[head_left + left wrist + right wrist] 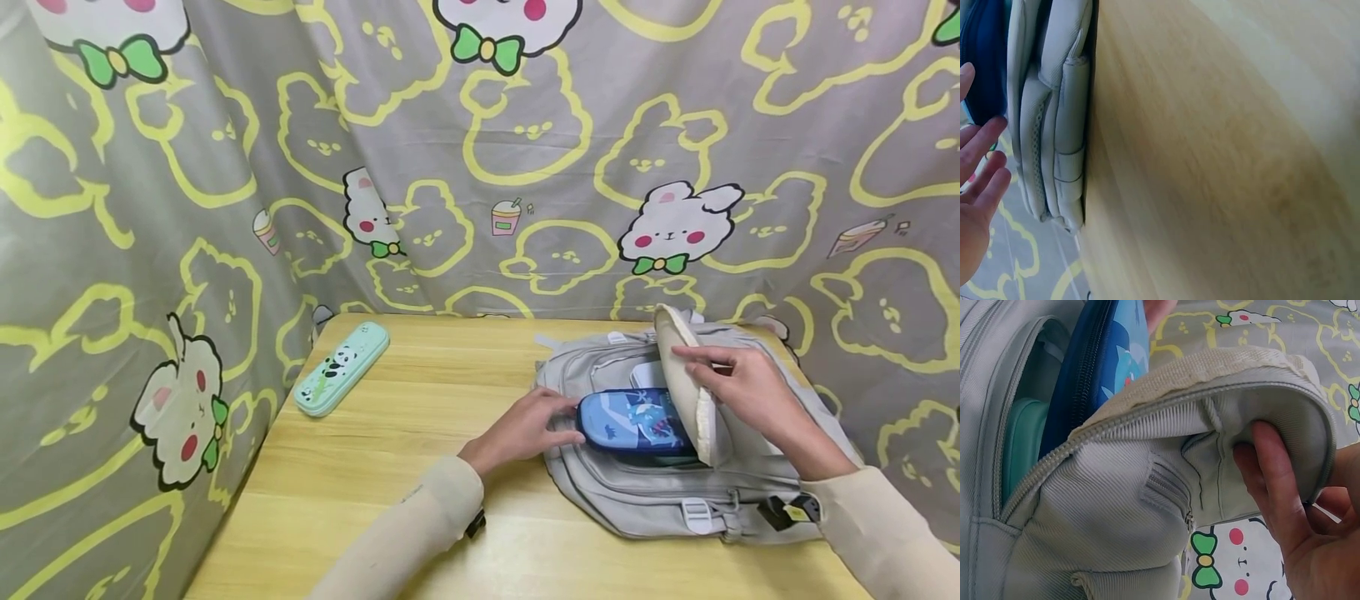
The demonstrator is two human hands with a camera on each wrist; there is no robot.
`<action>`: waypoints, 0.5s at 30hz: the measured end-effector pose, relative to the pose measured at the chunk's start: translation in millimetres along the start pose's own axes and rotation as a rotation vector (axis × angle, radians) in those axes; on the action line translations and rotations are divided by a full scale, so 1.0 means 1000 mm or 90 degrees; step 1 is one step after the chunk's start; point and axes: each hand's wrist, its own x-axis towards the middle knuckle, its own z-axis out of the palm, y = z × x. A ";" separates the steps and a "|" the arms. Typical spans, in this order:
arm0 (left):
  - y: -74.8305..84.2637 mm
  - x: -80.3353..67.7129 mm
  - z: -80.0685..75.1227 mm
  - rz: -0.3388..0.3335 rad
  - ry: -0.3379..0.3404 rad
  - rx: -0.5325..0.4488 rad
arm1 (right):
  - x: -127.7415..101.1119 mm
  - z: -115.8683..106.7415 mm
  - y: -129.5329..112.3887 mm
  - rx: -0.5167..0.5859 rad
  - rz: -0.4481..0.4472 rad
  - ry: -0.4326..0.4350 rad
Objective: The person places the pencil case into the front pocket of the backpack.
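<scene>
A grey backpack [622, 508] lies on the table with its front pocket unzipped. A blue pencil case [622, 421] with a dinosaur picture sticks out of that pocket, its right end hidden behind the lifted flap. My left hand [528, 423] holds the case's left end, thumb and forefinger at its two corners. With the right hand [742, 385] I grip the cream-edged pocket flap [1279, 375] and keep it raised; fingers press its inner side in the right wrist view. Inside the pocket, beside the blue case, a teal case [1025, 444] shows partly.
Toward the table's far left lies a mint pencil case [342, 369] with a panda picture. A pale flat item [647, 377] shows in the pocket behind the blue case. Patterned grey curtain [420, 150] borders the wooden table [360, 483] at the back and sides.
</scene>
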 end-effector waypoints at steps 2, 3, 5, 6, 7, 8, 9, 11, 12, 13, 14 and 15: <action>0.001 0.001 0.001 0.005 0.005 -0.006 | 0.000 0.001 0.000 0.002 -0.004 0.006; 0.001 0.002 0.002 0.008 0.008 -0.008 | 0.001 0.002 0.000 0.005 -0.006 0.009; 0.002 0.004 0.003 0.015 0.013 -0.011 | 0.001 0.003 0.000 0.011 -0.013 0.014; 0.002 0.005 0.004 0.017 0.015 -0.010 | 0.001 0.004 0.000 0.014 -0.015 0.015; 0.003 0.006 0.005 0.017 0.016 -0.008 | 0.002 0.004 0.000 0.016 -0.017 0.016; 0.004 0.007 0.006 0.017 0.017 -0.007 | 0.002 0.005 0.000 0.018 -0.017 0.016; 0.004 0.008 0.007 0.017 0.017 -0.004 | 0.002 0.005 0.000 0.018 -0.018 0.017; 0.006 0.009 0.009 0.015 0.017 0.003 | 0.002 0.006 -0.001 0.016 -0.020 0.018; 0.008 0.010 0.010 0.014 0.017 0.003 | 0.002 0.006 -0.001 0.015 -0.019 0.020; 0.009 0.010 0.010 0.012 0.017 0.003 | 0.002 0.007 -0.001 0.016 -0.021 0.020; 0.010 0.011 0.011 0.011 0.016 0.001 | 0.002 0.007 -0.001 0.016 -0.022 0.020; 0.011 0.011 0.011 0.009 0.015 0.002 | 0.003 0.008 -0.001 0.016 -0.023 0.019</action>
